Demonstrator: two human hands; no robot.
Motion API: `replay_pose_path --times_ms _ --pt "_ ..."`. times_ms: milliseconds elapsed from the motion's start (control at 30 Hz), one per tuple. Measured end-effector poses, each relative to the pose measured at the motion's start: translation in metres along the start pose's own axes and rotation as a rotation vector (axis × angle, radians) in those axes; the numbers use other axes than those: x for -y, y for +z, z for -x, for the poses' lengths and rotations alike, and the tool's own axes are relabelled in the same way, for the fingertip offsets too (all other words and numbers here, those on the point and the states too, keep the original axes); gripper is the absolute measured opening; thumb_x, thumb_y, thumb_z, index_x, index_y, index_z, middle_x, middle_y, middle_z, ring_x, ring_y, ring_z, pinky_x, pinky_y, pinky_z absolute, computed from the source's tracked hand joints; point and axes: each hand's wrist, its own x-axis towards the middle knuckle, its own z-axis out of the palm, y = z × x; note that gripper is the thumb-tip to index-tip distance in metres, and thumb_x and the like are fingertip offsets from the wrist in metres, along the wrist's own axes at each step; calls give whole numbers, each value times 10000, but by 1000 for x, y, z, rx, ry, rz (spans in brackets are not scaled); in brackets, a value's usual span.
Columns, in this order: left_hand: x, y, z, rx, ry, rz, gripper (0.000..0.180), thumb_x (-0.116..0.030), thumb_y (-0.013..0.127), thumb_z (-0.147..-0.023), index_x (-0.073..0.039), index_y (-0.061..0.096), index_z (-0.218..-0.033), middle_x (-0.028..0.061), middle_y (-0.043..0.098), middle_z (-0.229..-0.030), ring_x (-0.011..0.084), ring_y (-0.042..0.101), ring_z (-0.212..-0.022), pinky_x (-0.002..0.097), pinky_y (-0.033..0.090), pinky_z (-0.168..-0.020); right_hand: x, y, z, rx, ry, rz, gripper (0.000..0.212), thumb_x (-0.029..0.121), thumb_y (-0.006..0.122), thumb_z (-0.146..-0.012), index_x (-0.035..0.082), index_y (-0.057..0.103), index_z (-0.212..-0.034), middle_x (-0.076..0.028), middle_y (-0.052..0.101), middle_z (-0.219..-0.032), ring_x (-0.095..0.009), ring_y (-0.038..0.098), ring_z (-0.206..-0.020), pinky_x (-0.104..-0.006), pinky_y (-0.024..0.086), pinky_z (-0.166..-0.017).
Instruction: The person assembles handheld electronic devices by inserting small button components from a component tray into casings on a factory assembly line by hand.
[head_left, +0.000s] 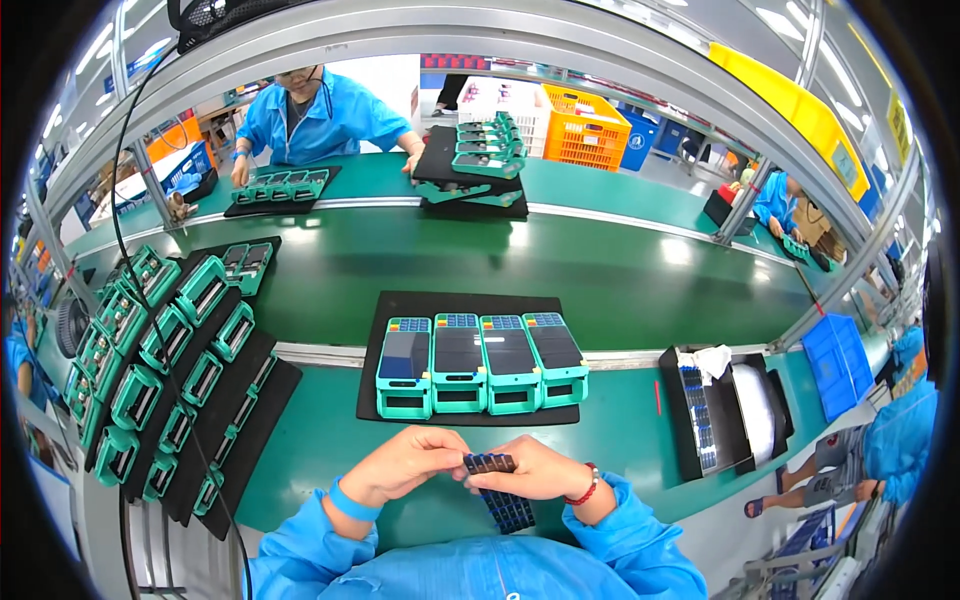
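Close in front of my body, my right hand (530, 468) grips a dark, bendy strip (508, 508) divided into small black pieces with blue edges. The strip is folded over, and its lower part hangs below my fingers. My left hand (420, 462) is closed in a pinch at the strip's left end, its fingertips touching my right thumb. Whether a single piece sits between the left fingertips is too small to tell. Just beyond my hands, several green handheld payment terminals (458, 350) lie side by side on a black foam mat (400, 303), screens and keypads up.
On the left stand stacked black mats (255, 400) with green terminal housings (137, 398). A black box (685, 440) at right holds more strips, beside a blue bin (838, 365). A red stick (657, 397) lies nearby. Across the conveyor (600, 270), a person in blue (330, 115) handles housings.
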Motion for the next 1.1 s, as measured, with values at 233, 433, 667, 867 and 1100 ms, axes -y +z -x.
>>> replay_pose_path --times_ms 233,433,667,867,1100 --pt "-9 19 2 -251 25 -277 113 -78 596 -901 5 627 -971 58 634 -913 108 582 -860 257 486 -754 17 14 -5 -169 -213 513 224 274 570 -887 71 665 -878 -106 632 -753 -318 608 -661 -392 487 -581" --pt "-2 23 4 -291 417 -697 220 -55 623 -857 -2 627 -1071 58 598 -877 166 585 -825 283 476 -768 0 8 -7 -241 -78 125 269 289 614 -881 43 674 -791 -82 648 -725 -209 610 -612 -324 466 -568" --pt "3 19 4 -442 481 -802 102 -64 679 -812 14 621 -844 76 569 -931 165 545 -872 279 453 -782 8 1 0 -311 -1 -205 304 57 668 -838 28 614 -1136 -78 609 -1117 -130 586 -1002 -293 501 -849" --pt "25 32 -14 -472 373 -53 119 -74 613 -887 -13 643 -985 20 624 -1006 79 553 -858 247 455 -758 -29 17 -15 -620 -255 -197 144 60 691 -817 22 623 -937 -92 564 -1113 -173 562 -1034 -297 467 -883" --pt "7 32 -11 -563 441 -816 150 -118 623 -867 15 655 -927 79 640 -823 158 602 -746 275 467 -687 -7 -10 -2 -680 -204 168 156 88 726 -762 46 625 -873 -112 537 -1235 -299 490 -1203 -407 403 -989"
